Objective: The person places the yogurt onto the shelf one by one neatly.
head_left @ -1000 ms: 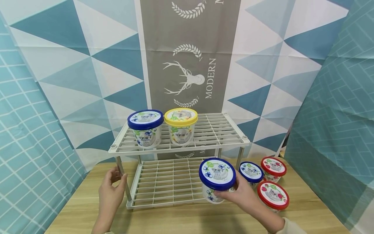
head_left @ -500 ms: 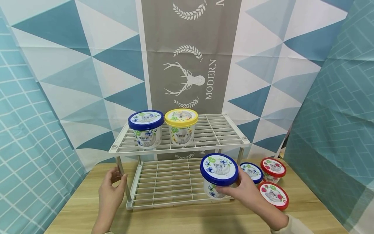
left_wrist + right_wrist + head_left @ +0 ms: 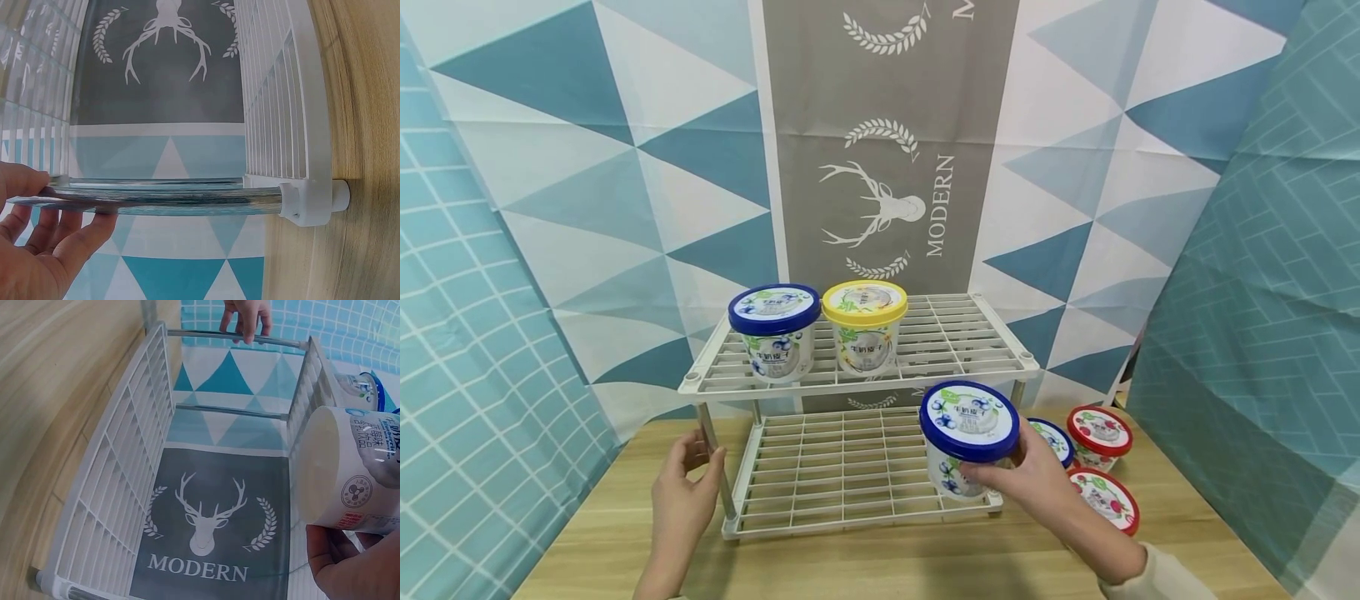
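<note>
My right hand (image 3: 1033,475) grips a white tub with a blue lid and blueberry print (image 3: 968,437), lifted off the table in front of the rack's right side. In the right wrist view the tub's pale base (image 3: 317,469) faces the camera, thumb and fingers round its side. My left hand (image 3: 685,492) holds the metal front-left post (image 3: 187,201) of the white two-tier rack (image 3: 850,527), thumb on one side and fingers on the other. On the upper tier stand another blue-lidded tub (image 3: 775,333) and a yellow-lidded tub (image 3: 865,327), side by side.
Right of the rack, two red-lidded tubs (image 3: 1099,433) and a blue-lidded tub (image 3: 1054,442) stand on the wooden table (image 3: 820,571). My right hand partly hides this group. A patterned cloth (image 3: 880,200) hangs behind the rack, with blue tile-print cloth (image 3: 452,333) at the left.
The blue-lidded tub in my right hand has risen and shifted slightly to the right, from lower-tier height toward the upper tier's front edge. My left hand keeps its hold on the post.
</note>
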The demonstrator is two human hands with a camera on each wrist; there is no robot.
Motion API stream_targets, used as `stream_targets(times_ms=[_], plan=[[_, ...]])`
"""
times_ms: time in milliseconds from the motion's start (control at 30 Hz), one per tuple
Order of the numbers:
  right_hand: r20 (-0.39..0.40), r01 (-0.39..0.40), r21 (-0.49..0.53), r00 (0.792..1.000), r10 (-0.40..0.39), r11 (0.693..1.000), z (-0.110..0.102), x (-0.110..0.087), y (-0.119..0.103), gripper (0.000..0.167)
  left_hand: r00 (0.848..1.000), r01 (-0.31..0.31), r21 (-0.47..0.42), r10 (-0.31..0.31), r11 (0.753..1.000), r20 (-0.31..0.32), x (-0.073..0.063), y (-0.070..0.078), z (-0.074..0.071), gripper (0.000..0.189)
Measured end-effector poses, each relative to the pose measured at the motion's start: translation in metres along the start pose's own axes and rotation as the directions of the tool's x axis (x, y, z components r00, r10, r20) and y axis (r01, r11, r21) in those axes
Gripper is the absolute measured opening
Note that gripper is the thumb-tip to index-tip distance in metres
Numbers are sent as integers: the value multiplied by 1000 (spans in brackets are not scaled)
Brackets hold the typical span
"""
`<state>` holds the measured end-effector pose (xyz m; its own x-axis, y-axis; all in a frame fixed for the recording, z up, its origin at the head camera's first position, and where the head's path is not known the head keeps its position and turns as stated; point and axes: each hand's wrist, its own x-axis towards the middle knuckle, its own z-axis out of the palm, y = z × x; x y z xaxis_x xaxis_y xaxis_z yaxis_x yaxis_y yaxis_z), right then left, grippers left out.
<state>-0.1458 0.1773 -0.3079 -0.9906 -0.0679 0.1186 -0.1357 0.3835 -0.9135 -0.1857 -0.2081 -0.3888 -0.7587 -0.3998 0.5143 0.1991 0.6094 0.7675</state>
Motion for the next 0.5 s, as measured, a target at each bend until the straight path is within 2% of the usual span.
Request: stream_targets(times_ms=[167,400,500], plan=[[-3,-13,17,1000,13,1000,-3,2,-4,80,1000,-9,-1,9,1000,-7,0,0,0,30],[2,54,2,999,-54,999,-7,4,-11,75,1000,-7,-7,7,1000,-6,-1,1,-1,30],[-1,48,-8,999,-48,999,-8,5,-13,76,1000,-4,-6,4,1000,-3,-1,1,-1,30]])
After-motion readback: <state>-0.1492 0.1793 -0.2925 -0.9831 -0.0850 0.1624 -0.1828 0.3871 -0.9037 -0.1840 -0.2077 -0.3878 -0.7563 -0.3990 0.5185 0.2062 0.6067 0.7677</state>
